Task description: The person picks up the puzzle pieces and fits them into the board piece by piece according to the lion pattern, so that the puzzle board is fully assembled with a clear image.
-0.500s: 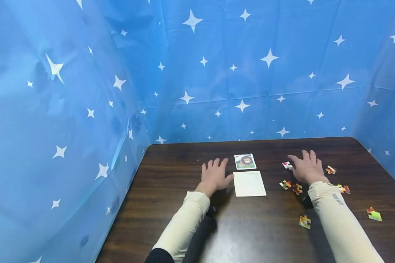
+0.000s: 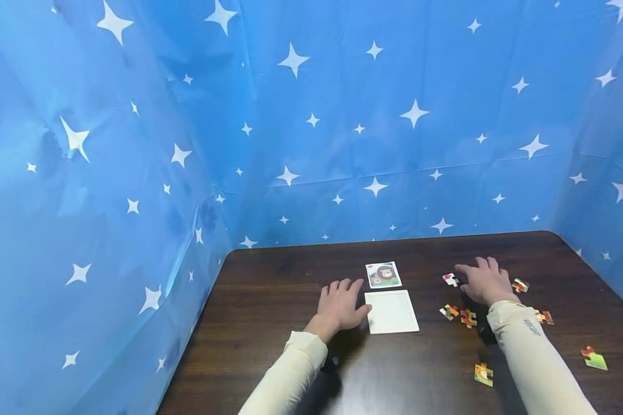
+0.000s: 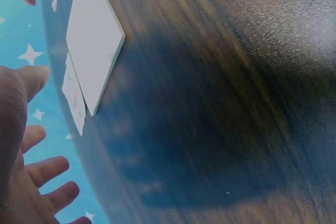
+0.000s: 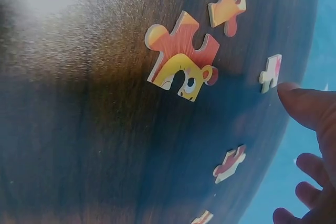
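left hand [image 2: 338,306]: fingers spread, holding nothing, just left of the white tray [image 2: 392,314]
right hand [image 2: 487,283]: fingers relaxed, holding nothing, right of the white tray, near the pink-and-white piece [image 2: 450,279]
lion card [image 2: 383,275]: just beyond the white tray
other puzzle pieces [image 4: 184,48]: scattered right of the white tray

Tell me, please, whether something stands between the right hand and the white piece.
Nothing visible does. The thumb of the right hand is next to the white piece, with no other piece between.
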Tool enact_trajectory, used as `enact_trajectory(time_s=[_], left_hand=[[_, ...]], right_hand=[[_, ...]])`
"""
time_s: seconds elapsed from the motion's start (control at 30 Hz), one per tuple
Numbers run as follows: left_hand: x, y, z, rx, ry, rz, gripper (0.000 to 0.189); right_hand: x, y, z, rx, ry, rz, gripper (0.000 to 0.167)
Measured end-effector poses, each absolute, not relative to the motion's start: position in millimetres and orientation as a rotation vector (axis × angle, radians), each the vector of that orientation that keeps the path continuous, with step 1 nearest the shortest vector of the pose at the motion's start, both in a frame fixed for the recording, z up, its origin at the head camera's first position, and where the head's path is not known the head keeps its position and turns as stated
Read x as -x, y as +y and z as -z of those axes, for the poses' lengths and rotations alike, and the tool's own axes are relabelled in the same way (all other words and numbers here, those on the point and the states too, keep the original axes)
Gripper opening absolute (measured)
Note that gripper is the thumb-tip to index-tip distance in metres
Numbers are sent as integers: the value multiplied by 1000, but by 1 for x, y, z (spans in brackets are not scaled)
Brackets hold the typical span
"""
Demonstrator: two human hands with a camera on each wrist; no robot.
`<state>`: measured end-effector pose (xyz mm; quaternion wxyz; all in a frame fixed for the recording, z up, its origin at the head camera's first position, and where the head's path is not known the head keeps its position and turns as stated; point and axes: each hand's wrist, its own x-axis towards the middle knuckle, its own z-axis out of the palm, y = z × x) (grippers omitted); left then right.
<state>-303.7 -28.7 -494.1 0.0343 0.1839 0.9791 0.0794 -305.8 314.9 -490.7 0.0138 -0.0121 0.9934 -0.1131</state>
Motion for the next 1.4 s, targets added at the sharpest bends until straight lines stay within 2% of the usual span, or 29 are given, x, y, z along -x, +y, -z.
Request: enact_trajectory(time_s=[0.23,0.47,0.63,1.1,1.4], left_hand=[[279,-34,519,-621,2956,-278,65],[269,-40,540,-645,2838,-386,67],[273,-42,550,-676,2820,-350,69],[290,-35,535,-712,2813,-275,69],[306,-37,530,-727,2827,-253,69]], right_hand=[[304,310,512,58,3066,320,48],[318,311,525,80,3038,273,48],[319,314,531,50,3027,334,48],[324,326,530,64,3118,374,31],[338,325,526,116,3191,282,33]])
